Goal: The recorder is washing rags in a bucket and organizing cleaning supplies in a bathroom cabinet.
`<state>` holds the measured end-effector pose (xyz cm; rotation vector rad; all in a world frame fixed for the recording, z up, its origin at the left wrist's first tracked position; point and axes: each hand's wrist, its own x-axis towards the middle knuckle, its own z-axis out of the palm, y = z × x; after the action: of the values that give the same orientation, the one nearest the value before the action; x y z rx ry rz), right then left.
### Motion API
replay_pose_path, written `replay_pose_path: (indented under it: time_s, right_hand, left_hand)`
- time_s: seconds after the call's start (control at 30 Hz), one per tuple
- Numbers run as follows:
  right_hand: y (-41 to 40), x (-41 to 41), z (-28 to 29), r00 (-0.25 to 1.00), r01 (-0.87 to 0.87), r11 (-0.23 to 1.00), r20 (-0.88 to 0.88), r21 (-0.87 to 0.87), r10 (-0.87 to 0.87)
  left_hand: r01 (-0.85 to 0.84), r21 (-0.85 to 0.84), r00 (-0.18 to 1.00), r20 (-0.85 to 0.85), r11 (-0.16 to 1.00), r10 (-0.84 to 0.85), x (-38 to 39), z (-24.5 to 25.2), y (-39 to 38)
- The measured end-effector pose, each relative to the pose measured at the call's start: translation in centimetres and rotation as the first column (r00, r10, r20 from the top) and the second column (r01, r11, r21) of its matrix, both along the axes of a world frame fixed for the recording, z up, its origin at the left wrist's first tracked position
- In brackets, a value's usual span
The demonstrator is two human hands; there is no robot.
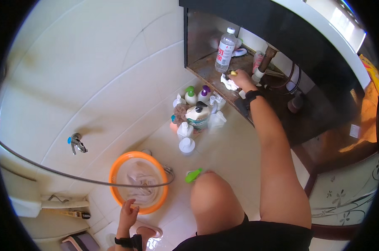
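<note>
My right hand (241,80) reaches into the open black cabinet, closed on a small yellow item (233,72) whose kind I cannot tell. A crumpled white tissue or cloth (228,82) is at its fingers. Just behind stands a clear plastic bottle (225,50) with a white cap, upright on the stained cabinet floor (205,67). My left hand (129,213) holds nothing, its fingers apart and slightly curled, by the near rim of an orange-rimmed basin (112,175) holding wet, light-coloured cloth (142,183).
Pump bottles (199,114) and a brown bath puff (180,113) cluster on the tiled floor beside the cabinet. A drainpipe (268,59) stands inside it. A metal shower hose (83,179) crosses over the basin. A wall tap (77,143) juts out at left. A green object (193,175) lies by my knee.
</note>
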<state>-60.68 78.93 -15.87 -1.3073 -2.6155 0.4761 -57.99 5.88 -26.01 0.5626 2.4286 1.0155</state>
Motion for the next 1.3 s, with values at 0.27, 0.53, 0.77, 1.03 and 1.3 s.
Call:
replay_pose_path:
  time_s: [0.27, 0.53, 0.77, 1.03, 1.3]
  right_hand:
    - [3.2, 4.1, 1.7, 0.464, -0.371, 0.541, -0.655, -0.755, -0.597]
    - [1.6, 1.1, 3.4, 0.969, 0.164, 0.959, -0.219, 0.229, -0.113]
    - [1.8, -0.7, 1.7, 0.962, 0.096, 0.943, 0.215, 0.317, -0.170]
    - [-1.1, -2.1, 2.5, 0.975, 0.204, 0.978, 0.079, 0.054, -0.208]
    - [-3.5, -0.3, 5.4, 0.703, -0.201, 0.836, -0.670, -0.510, -0.239]
  left_hand:
    - [0.117, -0.035, 0.991, -0.054, 0.992, -0.119, 0.6, 2.4, 1.4]
    - [0.122, -0.088, 0.992, -0.020, 0.989, -0.125, 0.7, 2.0, 0.6]
    - [0.134, -0.174, 0.989, 0.079, 0.976, -0.122, 0.7, 0.6, 0.3]
    - [0.149, -0.200, 0.985, 0.118, 0.969, -0.127, 0.1, 0.8, 0.7]
    - [0.226, -0.018, 0.974, 0.027, 0.974, -0.225, 0.0, 2.7, 2.7]
